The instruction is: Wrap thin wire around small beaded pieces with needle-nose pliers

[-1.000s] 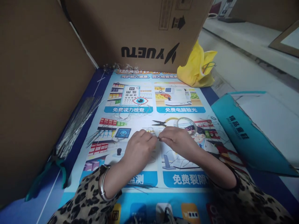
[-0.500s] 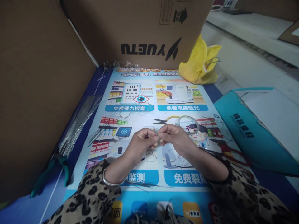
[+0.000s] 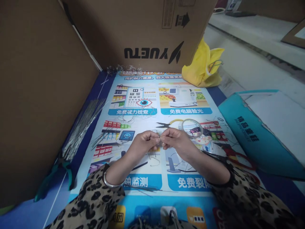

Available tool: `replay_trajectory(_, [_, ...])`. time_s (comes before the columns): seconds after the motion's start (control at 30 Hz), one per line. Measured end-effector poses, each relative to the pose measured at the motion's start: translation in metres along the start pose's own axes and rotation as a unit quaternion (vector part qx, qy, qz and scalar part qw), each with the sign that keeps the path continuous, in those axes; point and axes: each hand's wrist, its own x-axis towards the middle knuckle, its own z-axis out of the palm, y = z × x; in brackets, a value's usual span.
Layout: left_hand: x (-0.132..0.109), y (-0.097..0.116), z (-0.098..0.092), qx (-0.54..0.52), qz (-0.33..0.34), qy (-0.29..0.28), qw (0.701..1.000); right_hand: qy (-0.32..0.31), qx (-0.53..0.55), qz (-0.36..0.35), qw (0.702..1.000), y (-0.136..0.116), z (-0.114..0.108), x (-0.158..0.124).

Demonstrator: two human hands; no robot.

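Note:
My left hand [image 3: 147,141] and my right hand [image 3: 173,139] meet over the middle of the printed mat [image 3: 143,200]. Thumb and fingers of each are pinched together, fingertips almost touching. Between them is a small piece of thin wire, mostly hidden by the fingers. Just beyond my right hand lie dark-nosed pliers [image 3: 163,125] with a yellow handle, beside a pale round coil [image 3: 201,130]. Bent thin wires [image 3: 154,159] are scattered on the mat near my left hand, and dark straight wires [image 3: 147,190] lie closer to me.
Cardboard walls [image 3: 152,28] stand at the back and left. At left, a bundle of silver wires [image 3: 81,130] lies by green-handled pliers [image 3: 53,173]. A yellow bag [image 3: 202,68] is at back right, a teal box [image 3: 252,133] at right, and a red-handled tool [image 3: 243,158] near my right sleeve.
The view has shifted slightly. Both hands stay pinched together at the same place, with only small finger movements.

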Motion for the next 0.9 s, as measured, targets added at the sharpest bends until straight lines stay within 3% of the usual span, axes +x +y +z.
replay_trajectory(0.27, [-0.002,-0.005,0.005,-0.017,0.033,0.031,0.999,-0.008,0.018,-0.016,1.0,0.004,0.007,-0.002])
replay_trajectory(0.6, [-0.004,-0.011,0.008,-0.051,0.011,0.052,0.997,0.002,0.043,-0.032,0.999,0.007,0.014,-0.001])
replay_trajectory(0.9, [-0.004,-0.009,0.006,-0.001,0.003,0.038,0.999,0.04,-0.03,-0.083,0.995,0.016,0.015,0.001])
